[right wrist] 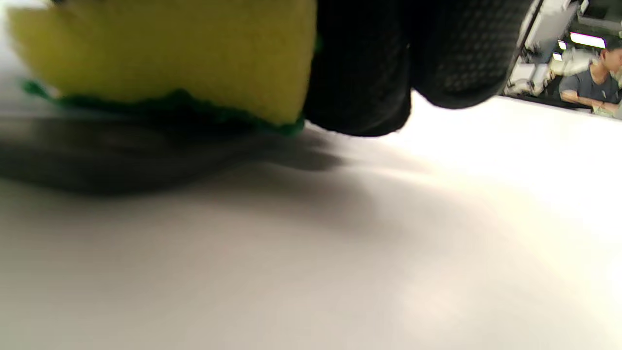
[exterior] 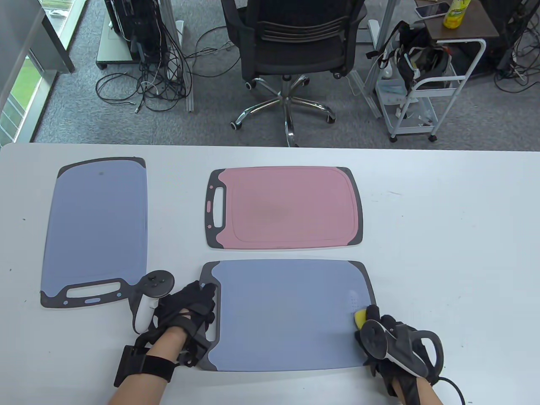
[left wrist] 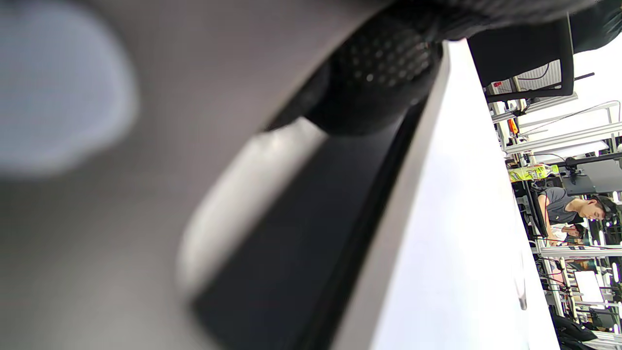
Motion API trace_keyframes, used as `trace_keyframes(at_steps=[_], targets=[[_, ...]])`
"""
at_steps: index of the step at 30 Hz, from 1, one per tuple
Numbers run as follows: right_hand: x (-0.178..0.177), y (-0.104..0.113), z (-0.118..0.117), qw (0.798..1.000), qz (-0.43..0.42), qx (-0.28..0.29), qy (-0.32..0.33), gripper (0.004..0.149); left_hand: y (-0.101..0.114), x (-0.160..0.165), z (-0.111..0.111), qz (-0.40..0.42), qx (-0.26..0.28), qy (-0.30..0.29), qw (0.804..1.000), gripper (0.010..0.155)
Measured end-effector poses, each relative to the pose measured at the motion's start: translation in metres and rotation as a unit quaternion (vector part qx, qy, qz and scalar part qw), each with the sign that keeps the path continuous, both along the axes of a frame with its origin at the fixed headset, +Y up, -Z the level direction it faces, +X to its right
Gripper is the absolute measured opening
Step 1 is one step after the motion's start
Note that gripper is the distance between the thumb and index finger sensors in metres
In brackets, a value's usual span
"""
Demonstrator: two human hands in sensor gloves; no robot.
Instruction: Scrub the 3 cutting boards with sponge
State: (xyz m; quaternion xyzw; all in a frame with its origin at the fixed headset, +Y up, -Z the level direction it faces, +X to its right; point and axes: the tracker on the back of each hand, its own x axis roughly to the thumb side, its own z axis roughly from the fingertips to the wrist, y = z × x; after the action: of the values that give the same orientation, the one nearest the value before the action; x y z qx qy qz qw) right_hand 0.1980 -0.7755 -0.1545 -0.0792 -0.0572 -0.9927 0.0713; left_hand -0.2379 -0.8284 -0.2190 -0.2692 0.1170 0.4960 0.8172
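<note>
Fingers [right wrist: 437,58] just beside sponge [right wrist: 165,48].

Table view: high above the near edge, looking down and outward over the white table [exterior: 443,236], floor and office chair [exterior: 291,46] beyond. Left wrist view: turned on its side, pressed against the near blue board's handle [left wrist: 272,272], blurred; table runs off toward the room. Right wrist view: almost at table level, sponge [right wrist: 165,53] filling the top. Both wrist views catch a seated person [left wrist: 573,209] in the background.
</note>
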Motion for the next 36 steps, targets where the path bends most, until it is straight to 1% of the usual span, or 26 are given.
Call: trace_keyframes(at_steps=[1, 2, 3, 4, 5, 7, 9, 10, 12, 13, 14, 16, 18, 23, 24, 27, 28, 30, 31, 33, 34, 36], targets=[[-0.016, 0.001, 0.000, 0.999, -0.002, -0.005, 0.035, 0.073, 0.000, 0.000, 0.000, 0.000, -0.001, 0.001, 1.000, 0.052], [-0.043, 0.002, 0.001, 0.997, -0.013, 0.005, 0.070, 0.073, 0.001, 0.000, 0.001, -0.004, 0.001, 0.001, 1.000, 0.052], [-0.079, 0.004, 0.004, 0.993, -0.032, 0.010, 0.117, 0.074, 0.000, 0.000, 0.001, -0.001, 0.001, 0.002, 1.000, 0.052], [-0.104, 0.005, 0.007, 0.988, -0.044, 0.011, 0.148, 0.074, 0.000, -0.001, 0.001, 0.004, 0.002, 0.003, 1.000, 0.052], [-0.139, 0.006, 0.012, 0.980, -0.056, 0.011, 0.189, 0.075, 0.000, -0.001, 0.001, 0.004, 0.001, 0.005, 1.000, 0.052], [-0.201, 0.009, 0.025, 0.963, -0.039, 0.018, 0.266, 0.076, 0.000, -0.002, 0.001, 0.011, -0.002, 0.007, 1.000, 0.052], [-0.244, 0.011, 0.038, 0.946, -0.027, 0.032, 0.320, 0.076, 0.000, -0.003, 0.001, 0.013, -0.002, 0.007, 1.000, 0.052], [-0.259, 0.011, 0.042, 0.942, -0.023, 0.043, 0.332, 0.076, 0.000, -0.003, 0.001, 0.014, -0.001, 0.008, 1.000, 0.053], [-0.265, 0.010, 0.043, 0.942, 0.005, 0.052, 0.331, 0.077, 0.000, -0.005, 0.001, 0.017, -0.002, 0.011, 1.000, 0.053], [-0.262, 0.011, 0.043, 0.941, 0.008, 0.051, 0.334, 0.078, 0.000, -0.005, 0.001, 0.021, -0.004, 0.012, 1.000, 0.052], [-0.252, 0.010, 0.041, 0.941, -0.011, 0.054, 0.333, 0.077, 0.000, -0.005, 0.001, 0.021, -0.005, 0.012, 1.000, 0.052], [-0.229, 0.007, 0.037, 0.947, -0.009, 0.055, 0.315, 0.078, 0.000, -0.005, 0.001, 0.019, -0.005, 0.013, 1.000, 0.052], [-0.200, 0.004, 0.034, 0.952, -0.006, 0.059, 0.299, 0.078, 0.000, -0.005, 0.001, 0.019, -0.006, 0.015, 1.000, 0.053], [-0.110, -0.001, 0.033, 0.972, 0.000, 0.052, 0.228, 0.079, 0.000, -0.005, 0.001, 0.021, -0.004, 0.015, 1.000, 0.052], [-0.098, -0.002, 0.033, 0.975, 0.002, 0.050, 0.218, 0.079, 0.000, -0.005, 0.001, 0.021, -0.004, 0.015, 1.000, 0.053], [-0.047, -0.004, 0.034, 0.984, 0.013, 0.045, 0.174, 0.080, 0.000, -0.006, 0.001, 0.028, -0.009, 0.016, 0.999, 0.053], [-0.039, -0.004, 0.034, 0.985, 0.016, 0.042, 0.164, 0.079, -0.001, -0.006, 0.001, 0.030, -0.011, 0.017, 0.999, 0.053], [-0.008, -0.004, 0.032, 0.992, 0.021, 0.033, 0.120, 0.079, -0.001, -0.007, 0.001, 0.036, -0.016, 0.023, 0.999, 0.053], [0.002, -0.003, 0.031, 0.994, 0.016, 0.033, 0.105, 0.077, -0.002, -0.008, 0.001, 0.039, -0.019, 0.026, 0.999, 0.053], [0.027, -0.004, 0.029, 0.998, -0.015, 0.031, 0.059, 0.075, -0.004, -0.010, 0.002, 0.060, -0.031, 0.028, 0.997, 0.053], [0.038, -0.006, 0.027, 0.999, -0.036, 0.014, 0.026, 0.075, -0.006, -0.012, 0.003, 0.080, -0.045, 0.030, 0.995, 0.054], [0.052, -0.007, 0.024, 0.997, -0.071, 0.002, -0.004, 0.074, -0.008, -0.014, 0.005, 0.113, -0.074, 0.031, 0.990, 0.056]])
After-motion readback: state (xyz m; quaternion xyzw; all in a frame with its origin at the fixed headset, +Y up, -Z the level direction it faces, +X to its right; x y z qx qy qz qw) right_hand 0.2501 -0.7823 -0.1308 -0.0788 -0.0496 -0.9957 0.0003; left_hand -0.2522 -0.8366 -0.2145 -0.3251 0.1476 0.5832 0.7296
